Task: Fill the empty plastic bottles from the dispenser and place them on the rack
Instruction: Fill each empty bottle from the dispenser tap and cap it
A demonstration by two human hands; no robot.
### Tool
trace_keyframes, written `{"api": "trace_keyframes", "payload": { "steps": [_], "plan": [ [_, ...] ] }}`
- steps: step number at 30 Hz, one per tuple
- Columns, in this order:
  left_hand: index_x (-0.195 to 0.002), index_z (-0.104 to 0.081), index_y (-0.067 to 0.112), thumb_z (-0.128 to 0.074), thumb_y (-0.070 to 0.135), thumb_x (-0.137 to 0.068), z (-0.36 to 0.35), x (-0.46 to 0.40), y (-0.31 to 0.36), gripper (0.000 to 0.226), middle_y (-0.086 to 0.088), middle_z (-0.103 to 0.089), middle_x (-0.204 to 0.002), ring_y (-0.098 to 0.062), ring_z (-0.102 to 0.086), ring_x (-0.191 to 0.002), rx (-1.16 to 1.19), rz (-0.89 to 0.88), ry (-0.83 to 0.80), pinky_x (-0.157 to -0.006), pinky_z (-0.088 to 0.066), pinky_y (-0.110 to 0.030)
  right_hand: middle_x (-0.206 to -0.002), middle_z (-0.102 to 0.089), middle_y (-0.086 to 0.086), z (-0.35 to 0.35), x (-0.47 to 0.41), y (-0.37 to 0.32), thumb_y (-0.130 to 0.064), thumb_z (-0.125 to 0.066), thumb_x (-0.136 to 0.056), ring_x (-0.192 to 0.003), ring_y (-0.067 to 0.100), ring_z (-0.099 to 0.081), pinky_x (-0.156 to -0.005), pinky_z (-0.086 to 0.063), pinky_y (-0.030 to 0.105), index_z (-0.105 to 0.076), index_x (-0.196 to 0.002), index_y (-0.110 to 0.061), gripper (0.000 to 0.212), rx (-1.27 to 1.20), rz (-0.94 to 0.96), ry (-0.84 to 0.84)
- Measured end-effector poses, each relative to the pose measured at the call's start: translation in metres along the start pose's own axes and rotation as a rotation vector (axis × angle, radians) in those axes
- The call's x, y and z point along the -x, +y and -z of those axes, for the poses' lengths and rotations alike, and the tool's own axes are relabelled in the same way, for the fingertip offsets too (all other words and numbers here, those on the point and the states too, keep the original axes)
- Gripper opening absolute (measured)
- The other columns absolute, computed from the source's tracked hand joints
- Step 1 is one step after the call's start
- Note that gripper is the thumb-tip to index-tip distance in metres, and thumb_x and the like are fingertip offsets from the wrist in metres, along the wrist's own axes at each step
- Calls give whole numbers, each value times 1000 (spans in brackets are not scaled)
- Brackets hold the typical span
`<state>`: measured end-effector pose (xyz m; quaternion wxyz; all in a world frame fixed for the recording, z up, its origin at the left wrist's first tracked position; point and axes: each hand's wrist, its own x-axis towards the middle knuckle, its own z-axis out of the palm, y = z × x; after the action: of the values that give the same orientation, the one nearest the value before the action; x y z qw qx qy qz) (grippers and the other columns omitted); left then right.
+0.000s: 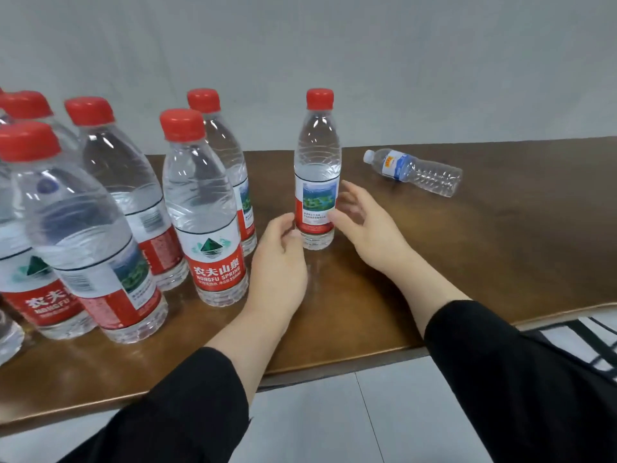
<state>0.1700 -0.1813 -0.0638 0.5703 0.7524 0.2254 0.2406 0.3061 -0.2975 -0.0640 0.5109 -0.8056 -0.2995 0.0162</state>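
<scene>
Brown wooden table (500, 248) against white wall (367, 55); pale tiled floor (334, 412) below.

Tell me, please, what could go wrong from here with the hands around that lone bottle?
The upright bottle stands alone, with the left hand and right hand loose at its base; a nudge might tip it. If it falls left, it could knock the cluster of bottles. The blue-label bottle lies on its side on the table and may roll.

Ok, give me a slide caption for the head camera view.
Both hands flank an upright red-capped bottle on the brown table; a white-capped bottle lies beyond.
</scene>
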Motion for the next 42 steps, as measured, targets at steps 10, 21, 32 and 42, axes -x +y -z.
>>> {"api": "trace_keyframes", "payload": {
  "steps": [10, 21, 32, 42],
  "plan": [
    [-111, -56, 37, -48, 43, -106, -6, -4, 0, 11, 13, -68, -100, -6, -66, -92, -135, -33, -87, -79, -55, -24, -164, -25, 10, 98, -62, 87, -38, -66, -94, -153, 34, -17, -120, -18, 61, -31, -156, -19, 74, 812, -177, 465],
    [-103, -60, 29, -44, 39, -108, -5, -4, -2, 20, 10, -67, -87, -7, -66, -84, -169, -70, -149, -70, -50, -20, -143, -44, 21, 143, -104, 90, -55, -68, -90, -135, 45, -43, -111, -29, 62, -41, -146, -15, 73, 1044, -412, 166],
    [-86, -62, 21, -43, 46, -107, -1, 10, 11, 38, 2, -66, -77, -11, -61, -73, -317, -55, -224, -61, -38, -22, -110, -63, 10, 116, -38, 69, -57, -63, -90, -98, 33, -58, -78, -41, 34, -57, -119, -4, 61, 471, -449, 347],
    [-86, -75, 21, -43, 53, -104, 14, 73, 29, 49, 5, -74, -84, -11, -69, -82, -76, -69, -231, -83, -56, -34, -118, -66, -11, 54, 120, -20, -40, -71, -91, -107, 8, -66, -93, -55, 32, -54, -135, -28, 49, -296, -274, 568]
  ]
}}
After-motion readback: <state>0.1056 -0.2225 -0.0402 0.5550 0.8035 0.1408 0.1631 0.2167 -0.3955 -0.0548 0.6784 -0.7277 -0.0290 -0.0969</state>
